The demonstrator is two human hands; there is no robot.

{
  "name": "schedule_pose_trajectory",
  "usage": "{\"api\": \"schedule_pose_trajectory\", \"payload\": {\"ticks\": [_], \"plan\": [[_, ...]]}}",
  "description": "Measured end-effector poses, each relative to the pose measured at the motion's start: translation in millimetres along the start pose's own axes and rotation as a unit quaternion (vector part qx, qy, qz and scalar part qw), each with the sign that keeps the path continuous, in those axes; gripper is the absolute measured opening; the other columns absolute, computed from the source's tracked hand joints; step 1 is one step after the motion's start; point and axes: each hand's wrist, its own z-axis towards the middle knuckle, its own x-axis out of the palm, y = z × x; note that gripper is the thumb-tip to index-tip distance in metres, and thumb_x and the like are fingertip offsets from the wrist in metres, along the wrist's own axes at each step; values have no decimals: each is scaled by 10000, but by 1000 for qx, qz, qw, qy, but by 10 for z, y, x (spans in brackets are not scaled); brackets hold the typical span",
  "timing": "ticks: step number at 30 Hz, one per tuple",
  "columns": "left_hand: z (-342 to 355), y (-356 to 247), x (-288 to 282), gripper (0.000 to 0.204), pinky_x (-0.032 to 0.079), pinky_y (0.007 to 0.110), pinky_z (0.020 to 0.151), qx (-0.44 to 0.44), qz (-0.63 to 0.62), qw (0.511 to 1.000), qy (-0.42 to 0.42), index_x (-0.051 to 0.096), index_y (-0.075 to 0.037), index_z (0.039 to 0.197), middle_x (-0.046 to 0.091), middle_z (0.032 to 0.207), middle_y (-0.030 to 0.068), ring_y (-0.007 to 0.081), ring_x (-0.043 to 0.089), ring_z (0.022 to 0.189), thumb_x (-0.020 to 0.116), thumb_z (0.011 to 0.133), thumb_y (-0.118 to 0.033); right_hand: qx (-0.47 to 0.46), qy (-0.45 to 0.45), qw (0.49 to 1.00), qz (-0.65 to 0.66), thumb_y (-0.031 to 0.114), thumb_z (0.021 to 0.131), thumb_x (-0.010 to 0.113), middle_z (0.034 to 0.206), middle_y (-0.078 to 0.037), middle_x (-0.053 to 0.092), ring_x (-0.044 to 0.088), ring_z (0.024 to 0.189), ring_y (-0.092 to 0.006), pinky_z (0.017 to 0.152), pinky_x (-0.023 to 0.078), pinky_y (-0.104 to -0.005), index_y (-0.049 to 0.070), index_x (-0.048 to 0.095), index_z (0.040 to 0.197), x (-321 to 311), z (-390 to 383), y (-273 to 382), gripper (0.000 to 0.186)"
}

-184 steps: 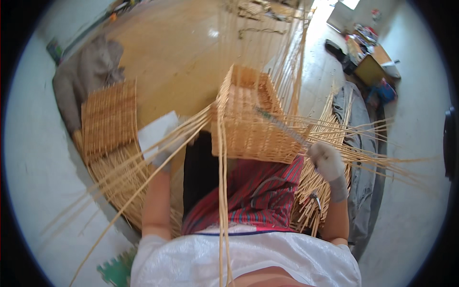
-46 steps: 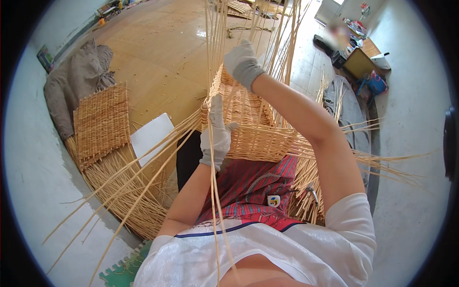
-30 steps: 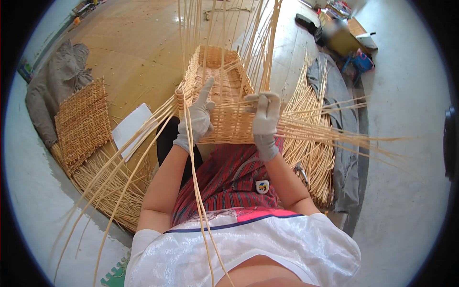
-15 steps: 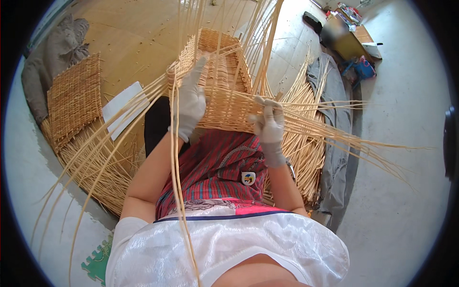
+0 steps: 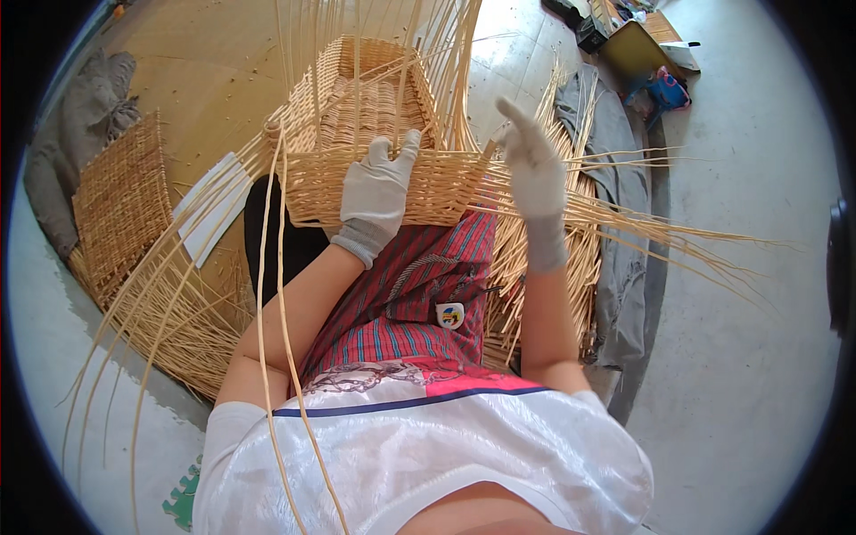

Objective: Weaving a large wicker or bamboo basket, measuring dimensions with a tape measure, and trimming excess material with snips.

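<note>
A half-woven rectangular wicker basket [image 5: 308,192] rests over my lap, with long unwoven canes rising from its far sides and others fanning out left and right. My left hand [image 5: 374,196], in a pale glove, lies against the outside of the near wall with its fingertips hooked over the top edge. Just off the basket's right corner is my right hand [image 5: 537,174], also gloved, raised with fingers stretched upward and apart from the wall. Loose canes [image 5: 624,218] pass behind and beside that wrist. Two long canes [image 5: 272,312] trail from the left corner down over my left arm.
At the left lie a flat woven panel [image 5: 125,205], a white sheet [image 5: 214,209] and a heap of canes [image 5: 178,330]. More canes [image 5: 526,294] are bundled at the right on grey cloth [image 5: 615,196]. Farther back stand a box-like object [image 5: 635,55] and a blue bag [image 5: 664,91].
My left hand has moved from the left corner to the middle of the near wall. My right hand has left the right corner and lifted. The basket has shifted left and up in view.
</note>
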Motion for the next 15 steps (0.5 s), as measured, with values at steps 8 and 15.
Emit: {"api": "schedule_pose_trajectory", "payload": {"ticks": [8, 15], "plan": [[22, -92, -95, 790, 549, 451, 734, -55, 6, 997, 45, 310, -281, 1565, 538, 1189, 148, 321, 649, 786, 658, 872, -128, 123, 116, 984, 48, 578, 957, 540, 1251, -181, 649, 675, 788, -209, 774, 557, -319, 90, 431, 1501, 390, 828, -80, 739], [41, -79, -100, 650, 537, 455, 716, -30, 8, 999, -9, 457, -270, 1485, 541, 1208, 165, 342, 650, 776, 650, 883, -120, 132, -139, 981, -29, 330, 989, 606, 1088, -153, 722, 661, 950, -122, 858, 516, -279, 52, 622, 1344, -43, -495, -363, 451]]}}
